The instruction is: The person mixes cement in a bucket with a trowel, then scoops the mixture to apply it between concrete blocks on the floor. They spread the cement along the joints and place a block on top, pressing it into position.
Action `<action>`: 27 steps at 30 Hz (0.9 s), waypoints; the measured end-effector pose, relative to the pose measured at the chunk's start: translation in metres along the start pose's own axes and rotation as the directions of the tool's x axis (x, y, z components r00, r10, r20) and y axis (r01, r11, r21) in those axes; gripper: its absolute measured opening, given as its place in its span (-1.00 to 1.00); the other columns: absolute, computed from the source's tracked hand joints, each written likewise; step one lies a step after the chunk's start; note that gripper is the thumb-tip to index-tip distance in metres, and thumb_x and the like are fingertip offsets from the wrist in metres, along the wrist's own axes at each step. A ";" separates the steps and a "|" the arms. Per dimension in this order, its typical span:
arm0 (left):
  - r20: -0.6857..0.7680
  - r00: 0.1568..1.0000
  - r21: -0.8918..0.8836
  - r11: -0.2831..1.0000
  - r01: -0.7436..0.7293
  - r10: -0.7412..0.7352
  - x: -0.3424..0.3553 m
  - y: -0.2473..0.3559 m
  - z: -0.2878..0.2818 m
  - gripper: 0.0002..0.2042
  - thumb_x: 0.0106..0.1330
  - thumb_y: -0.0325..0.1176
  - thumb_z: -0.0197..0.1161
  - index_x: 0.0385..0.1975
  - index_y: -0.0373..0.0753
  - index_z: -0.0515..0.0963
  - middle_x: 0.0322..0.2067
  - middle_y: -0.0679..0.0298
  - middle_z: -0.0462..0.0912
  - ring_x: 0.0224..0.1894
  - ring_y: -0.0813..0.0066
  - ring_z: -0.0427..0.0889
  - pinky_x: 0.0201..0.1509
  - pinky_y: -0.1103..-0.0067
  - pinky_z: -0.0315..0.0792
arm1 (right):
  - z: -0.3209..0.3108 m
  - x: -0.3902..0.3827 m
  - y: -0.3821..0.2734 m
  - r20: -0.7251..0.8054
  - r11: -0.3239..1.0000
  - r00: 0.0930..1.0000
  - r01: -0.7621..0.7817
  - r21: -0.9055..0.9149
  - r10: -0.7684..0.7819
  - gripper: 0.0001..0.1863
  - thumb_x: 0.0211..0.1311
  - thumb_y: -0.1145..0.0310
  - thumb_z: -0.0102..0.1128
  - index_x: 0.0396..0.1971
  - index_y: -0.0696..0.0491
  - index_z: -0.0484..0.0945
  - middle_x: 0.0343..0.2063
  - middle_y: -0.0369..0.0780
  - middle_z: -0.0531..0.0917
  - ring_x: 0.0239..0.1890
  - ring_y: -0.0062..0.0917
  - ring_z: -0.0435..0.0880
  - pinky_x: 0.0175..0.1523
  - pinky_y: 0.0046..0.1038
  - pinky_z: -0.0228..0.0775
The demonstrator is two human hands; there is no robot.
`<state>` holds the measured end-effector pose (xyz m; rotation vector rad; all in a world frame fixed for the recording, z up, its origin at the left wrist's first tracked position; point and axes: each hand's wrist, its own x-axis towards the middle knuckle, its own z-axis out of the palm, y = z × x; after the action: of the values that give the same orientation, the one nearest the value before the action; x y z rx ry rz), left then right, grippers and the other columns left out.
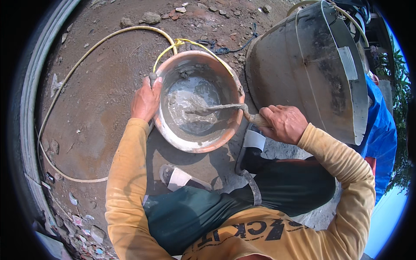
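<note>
I see left hand [147, 99], fingers clamped on bucket [189, 145] at nine o'clock; right hand [282, 124], three o'clock, fingers clamped round trowel [223, 107].

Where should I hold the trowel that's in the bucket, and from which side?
Likely by its tan handle, coming from the right. The trowel crosses the right rim of the bucket, leaving the handle outside, while its far end is coated in wet grey mix. The right hand grips the handle.
</note>
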<state>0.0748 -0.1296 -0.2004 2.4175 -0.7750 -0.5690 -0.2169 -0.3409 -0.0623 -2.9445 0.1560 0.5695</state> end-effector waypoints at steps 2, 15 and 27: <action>-0.005 1.000 0.013 1.000 -0.004 0.004 0.000 -0.003 0.002 -0.41 0.39 0.06 -0.12 0.08 -0.44 0.34 -0.23 -0.32 0.55 -0.09 -0.25 0.53 -0.01 0.15 0.38 | 0.036 -0.005 0.013 -0.018 0.993 0.997 -0.079 0.085 0.081 -0.64 0.00 0.23 0.31 -0.31 0.08 0.37 -0.43 -0.15 0.51 -0.38 -0.19 0.62 -0.31 -0.20 0.47; -0.002 0.998 -0.041 0.998 -0.057 0.057 -0.006 0.006 -0.004 -0.55 0.41 -0.05 -0.06 -0.07 -0.40 0.43 -0.21 -0.23 0.56 -0.09 -0.14 0.55 -0.05 0.27 0.39 | 0.166 -0.044 0.058 -0.162 0.943 0.940 -0.269 0.196 0.302 -0.76 -0.02 0.34 0.26 -0.36 0.02 0.41 -0.39 -0.13 0.53 -0.39 -0.17 0.62 -0.33 -0.18 0.46; 0.024 0.999 0.037 0.998 0.043 -0.044 -0.014 -0.004 -0.003 -0.57 0.42 -0.05 -0.07 -0.12 -0.37 0.44 -0.27 -0.20 0.57 -0.14 -0.17 0.55 -0.10 0.27 0.40 | 0.181 -0.148 0.074 -0.006 0.795 0.805 -0.585 0.159 0.594 -0.65 -0.12 0.29 0.36 -0.30 0.02 0.45 -0.29 -0.14 0.53 -0.36 -0.20 0.62 -0.28 -0.21 0.50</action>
<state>0.0676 -0.1170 -0.1979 2.4705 -0.7512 -0.6070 -0.4285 -0.3744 -0.1811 -2.7255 1.1064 0.5074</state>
